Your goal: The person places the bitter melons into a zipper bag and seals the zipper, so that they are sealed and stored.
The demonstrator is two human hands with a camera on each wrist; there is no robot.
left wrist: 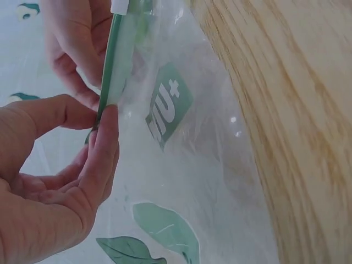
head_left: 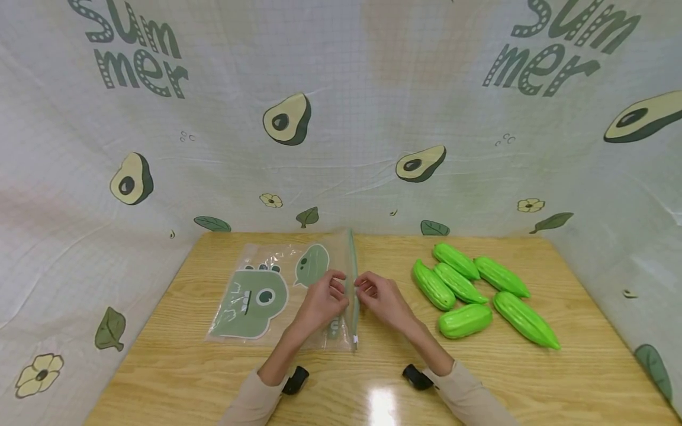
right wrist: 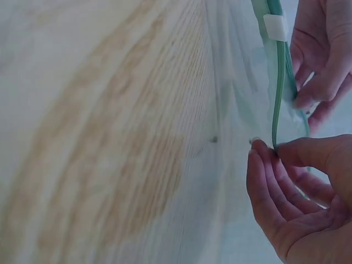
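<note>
A clear zip bag [head_left: 306,307] with a green cartoon dinosaur print lies on the table, its green zip edge [head_left: 353,266] raised between the two hands. My left hand [head_left: 322,300] pinches one lip of the opening between thumb and fingers. From the other side, my right hand [head_left: 385,300] pinches the opposite lip. In the right wrist view the two green zip strips [right wrist: 279,93] stand apart between the hands. A white slider [right wrist: 275,27] sits at the end of the zip nearest me. The bag looks flat, with nothing inside.
Several bright green ridged gourds, like bitter melons [head_left: 466,321], lie in a loose group on the wooden table [head_left: 186,378] to the right of my right hand. A white cloth printed with avocados [head_left: 288,119] hangs behind the table and along both sides.
</note>
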